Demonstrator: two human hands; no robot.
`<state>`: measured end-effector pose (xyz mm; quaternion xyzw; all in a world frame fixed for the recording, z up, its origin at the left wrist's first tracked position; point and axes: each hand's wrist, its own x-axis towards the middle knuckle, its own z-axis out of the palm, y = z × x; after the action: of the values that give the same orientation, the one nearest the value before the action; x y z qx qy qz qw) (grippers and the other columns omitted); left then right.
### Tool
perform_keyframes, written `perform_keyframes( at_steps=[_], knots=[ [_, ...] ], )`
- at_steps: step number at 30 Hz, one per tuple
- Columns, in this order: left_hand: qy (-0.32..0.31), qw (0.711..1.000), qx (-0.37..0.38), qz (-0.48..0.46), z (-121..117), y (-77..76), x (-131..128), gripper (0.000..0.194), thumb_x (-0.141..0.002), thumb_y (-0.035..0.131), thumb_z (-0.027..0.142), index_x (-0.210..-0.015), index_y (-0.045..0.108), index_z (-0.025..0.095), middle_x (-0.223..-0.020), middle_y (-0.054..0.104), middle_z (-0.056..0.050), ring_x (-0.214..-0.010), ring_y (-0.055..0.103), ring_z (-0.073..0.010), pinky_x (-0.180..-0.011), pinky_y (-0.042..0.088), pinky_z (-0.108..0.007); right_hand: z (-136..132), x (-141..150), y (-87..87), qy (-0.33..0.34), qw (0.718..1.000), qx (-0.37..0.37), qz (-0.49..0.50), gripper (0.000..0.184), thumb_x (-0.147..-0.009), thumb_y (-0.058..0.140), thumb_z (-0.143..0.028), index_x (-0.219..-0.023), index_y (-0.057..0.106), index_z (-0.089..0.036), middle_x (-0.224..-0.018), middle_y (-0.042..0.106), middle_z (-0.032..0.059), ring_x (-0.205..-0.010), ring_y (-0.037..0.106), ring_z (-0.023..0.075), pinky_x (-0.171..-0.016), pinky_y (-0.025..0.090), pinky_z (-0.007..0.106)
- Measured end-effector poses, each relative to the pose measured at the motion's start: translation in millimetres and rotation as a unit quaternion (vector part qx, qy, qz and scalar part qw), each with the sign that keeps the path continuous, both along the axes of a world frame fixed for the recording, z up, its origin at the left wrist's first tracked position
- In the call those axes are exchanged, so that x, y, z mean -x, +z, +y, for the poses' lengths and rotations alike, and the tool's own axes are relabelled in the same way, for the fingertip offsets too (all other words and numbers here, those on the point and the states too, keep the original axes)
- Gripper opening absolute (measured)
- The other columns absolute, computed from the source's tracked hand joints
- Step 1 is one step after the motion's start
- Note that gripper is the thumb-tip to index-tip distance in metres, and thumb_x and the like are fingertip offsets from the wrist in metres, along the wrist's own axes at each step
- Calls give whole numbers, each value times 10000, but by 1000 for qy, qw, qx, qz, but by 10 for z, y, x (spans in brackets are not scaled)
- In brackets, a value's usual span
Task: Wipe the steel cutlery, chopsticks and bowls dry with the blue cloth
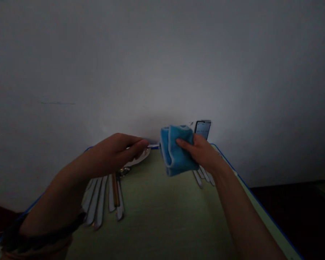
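My left hand [127, 150] pinches the end of a thin, shiny metal utensil [153, 145], held level above the table. The utensil's other end disappears into a folded blue cloth [178, 151] with pale edging, so its kind is hidden. Wrapped round the cloth from the right is my right hand [203, 150], thumb on the near face. Below my left hand lie several knives [99, 202] with silver handles, beside a brown stick-like piece [115, 189]. More silver utensils [202, 177] lie under my right hand, partly covered.
A phone [203, 129] with a lit screen leans upright at the back right. A whitish dish [141, 157] sits behind my left hand. The pale green table [157, 216] has a blue edge and stands against a grey wall [162, 72].
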<state>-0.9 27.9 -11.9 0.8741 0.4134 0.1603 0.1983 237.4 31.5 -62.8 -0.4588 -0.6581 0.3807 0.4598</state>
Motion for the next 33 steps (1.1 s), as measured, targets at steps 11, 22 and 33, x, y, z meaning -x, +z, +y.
perform_keyframes(
  at_steps=[11,22,33],
  knots=[
    [-22,1000,6,17,-39,12,-67,364,-859,399,404,-682,601,158,-556,509,18,-526,454,-110,-496,344,-212,-99,-130,118,98,987,62,-111,292,-683,670,-463,-794,656,-193,-740,669,5,-585,566,125,-538,441,249],
    [-15,1000,9,-5,-54,57,-38,396,-898,346,435,-643,501,175,-527,426,45,-478,407,-95,-465,332,-205,-50,-52,23,56,996,35,61,311,-727,620,-487,-801,606,-185,-687,615,-9,-580,537,118,-543,435,247],
    [60,998,-36,-1,-96,64,-202,397,-863,325,409,-596,499,172,-526,517,9,-496,472,-120,-522,338,-239,119,479,-222,-138,931,8,337,357,-749,555,-508,-924,595,-200,-877,687,36,-798,630,164,-680,514,285]
  ],
)
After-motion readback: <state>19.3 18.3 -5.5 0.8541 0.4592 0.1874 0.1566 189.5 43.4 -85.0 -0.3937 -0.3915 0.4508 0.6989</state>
